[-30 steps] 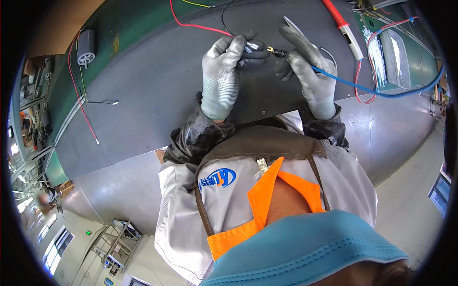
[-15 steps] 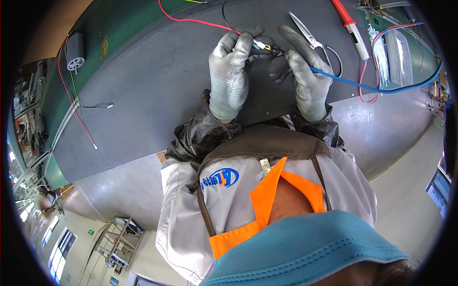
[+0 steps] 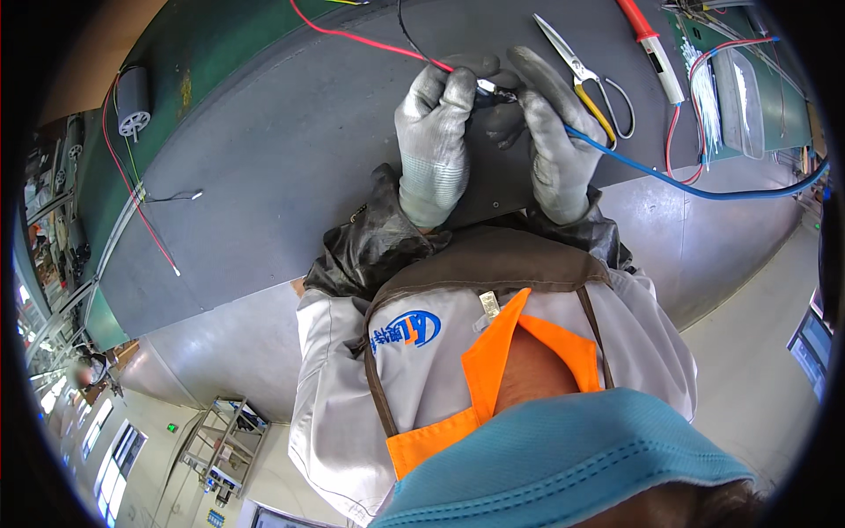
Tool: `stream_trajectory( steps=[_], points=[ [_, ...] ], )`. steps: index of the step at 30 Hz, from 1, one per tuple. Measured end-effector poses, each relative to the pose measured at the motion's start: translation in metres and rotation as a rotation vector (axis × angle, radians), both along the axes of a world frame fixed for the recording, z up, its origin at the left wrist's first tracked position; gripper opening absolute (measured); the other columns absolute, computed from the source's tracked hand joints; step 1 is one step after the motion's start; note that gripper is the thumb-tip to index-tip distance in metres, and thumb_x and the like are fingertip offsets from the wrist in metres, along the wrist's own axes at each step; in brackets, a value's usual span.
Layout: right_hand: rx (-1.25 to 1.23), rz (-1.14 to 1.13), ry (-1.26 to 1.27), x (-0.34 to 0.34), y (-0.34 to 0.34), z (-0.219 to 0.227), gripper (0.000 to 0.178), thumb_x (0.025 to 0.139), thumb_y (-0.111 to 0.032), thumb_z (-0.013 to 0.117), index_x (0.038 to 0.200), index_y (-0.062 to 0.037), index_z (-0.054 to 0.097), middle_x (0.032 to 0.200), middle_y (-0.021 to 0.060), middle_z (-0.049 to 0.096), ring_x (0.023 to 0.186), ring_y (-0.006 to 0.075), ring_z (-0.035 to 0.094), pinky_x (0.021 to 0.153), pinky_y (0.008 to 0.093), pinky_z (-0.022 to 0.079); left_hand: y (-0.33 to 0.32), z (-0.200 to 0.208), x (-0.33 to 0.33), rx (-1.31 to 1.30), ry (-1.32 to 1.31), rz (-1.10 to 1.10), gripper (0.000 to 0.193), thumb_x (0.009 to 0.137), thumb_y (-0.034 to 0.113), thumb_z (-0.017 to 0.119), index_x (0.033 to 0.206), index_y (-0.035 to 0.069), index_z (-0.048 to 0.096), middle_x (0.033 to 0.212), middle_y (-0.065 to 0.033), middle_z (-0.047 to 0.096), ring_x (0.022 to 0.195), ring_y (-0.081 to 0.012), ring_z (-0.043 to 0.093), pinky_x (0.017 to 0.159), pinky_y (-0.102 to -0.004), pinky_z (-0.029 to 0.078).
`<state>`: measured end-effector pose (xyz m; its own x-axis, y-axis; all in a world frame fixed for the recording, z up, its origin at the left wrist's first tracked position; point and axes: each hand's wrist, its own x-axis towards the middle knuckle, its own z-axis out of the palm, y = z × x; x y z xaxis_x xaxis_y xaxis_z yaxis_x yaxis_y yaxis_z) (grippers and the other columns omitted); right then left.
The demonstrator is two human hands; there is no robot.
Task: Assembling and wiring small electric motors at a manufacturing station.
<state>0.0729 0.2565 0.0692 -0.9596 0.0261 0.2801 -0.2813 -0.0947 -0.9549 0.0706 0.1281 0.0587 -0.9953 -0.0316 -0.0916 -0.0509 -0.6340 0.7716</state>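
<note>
My left hand [image 3: 436, 132], in a grey-coated glove, is closed on a red wire [image 3: 370, 46], pinching it between thumb and fingers. A small silvery metal end [image 3: 487, 86] shows just past the left fingertips, with a dark tip reaching toward the right hand. My right hand [image 3: 559, 145], gloved alike, is closed on a blue cable [image 3: 687, 187] that trails off to the right. The fingertips of both hands nearly meet, and fingers partly hide the join between the wires. A thin black wire [image 3: 403, 26] runs down behind the left hand.
Scissors [image 3: 572, 62] with a yellow handle part lie beside my right hand. Farther right are a red-and-white stick-shaped tool [image 3: 656, 57], white cable ties [image 3: 700, 101] and a clear plastic tray [image 3: 744, 110]. A grey motor [image 3: 134, 97] with thin wires stands at the left.
Both hands have come slightly closer together, the left moving right and the right moving left. The scissors' yellow handle is now uncovered. The blue cable hangs lower.
</note>
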Motion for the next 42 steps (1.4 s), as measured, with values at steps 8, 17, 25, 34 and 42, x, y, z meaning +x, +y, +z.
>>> stream_trajectory(
  steps=[8,17,25,34,42],
  points=[
    [0.011,0.455,-0.392,-0.029,0.042,-0.007,0.052,0.093,-0.009,0.068,0.142,-0.0004,0.055,0.117,0.0087,0.071,0.102,0.0137,0.069,0.086,0.0259,0.054,-0.009,-0.016,-0.009,0.215,0.088,-0.243,0.029,0.104,0.03,0.058,0.116,0.003,0.06,0.104,-0.0086,0.065,0.093,-0.021,0.063,0.086,-0.0414,0.051],
    [1.406,-0.442,0.168,-0.118,0.272,-0.068,0.056,0.089,-0.026,0.071,0.141,-0.0124,0.056,0.099,0.0236,0.068,0.088,0.0407,0.068,0.078,0.0478,0.054,-0.023,-0.049,-0.015,0.301,0.017,-0.116,0.018,0.097,0.019,0.064,0.111,0.007,0.062,0.11,-0.0052,0.065,0.103,-0.021,0.061,0.101,-0.0457,0.049],
    [0.534,0.232,-0.09,-0.179,0.094,0.002,0.05,0.088,-0.007,0.07,0.137,-0.004,0.063,0.114,0.0035,0.072,0.095,0.0114,0.066,0.088,0.0257,0.051,-0.007,-0.028,-0.009,0.294,-0.063,-0.027,0.029,0.103,0.023,0.06,0.119,-0.001,0.062,0.107,-0.0072,0.068,0.093,-0.0145,0.063,0.088,-0.0291,0.05],
    [1.037,0.221,-0.079,-0.23,0.029,-0.001,0.036,0.086,-0.025,0.076,0.118,-0.0079,0.073,0.098,0.016,0.076,0.091,0.0269,0.073,0.083,0.0364,0.055,-0.006,-0.017,-0.014,0.299,0.016,-0.098,0.037,0.105,0.025,0.057,0.127,-0.004,0.06,0.111,-0.0109,0.069,0.103,-0.0195,0.065,0.096,-0.0352,0.052],
    [1.29,-0.166,0.201,-0.153,0.094,0.026,0.037,0.083,-0.018,0.069,0.119,-0.0118,0.07,0.106,0.0166,0.071,0.098,0.0377,0.067,0.085,0.0452,0.054,-0.018,-0.054,-0.007,-0.003,0.159,-0.081,0.027,0.103,0.016,0.052,0.126,0.002,0.058,0.129,-0.0175,0.061,0.111,-0.028,0.064,0.102,-0.0467,0.051]
  ],
)
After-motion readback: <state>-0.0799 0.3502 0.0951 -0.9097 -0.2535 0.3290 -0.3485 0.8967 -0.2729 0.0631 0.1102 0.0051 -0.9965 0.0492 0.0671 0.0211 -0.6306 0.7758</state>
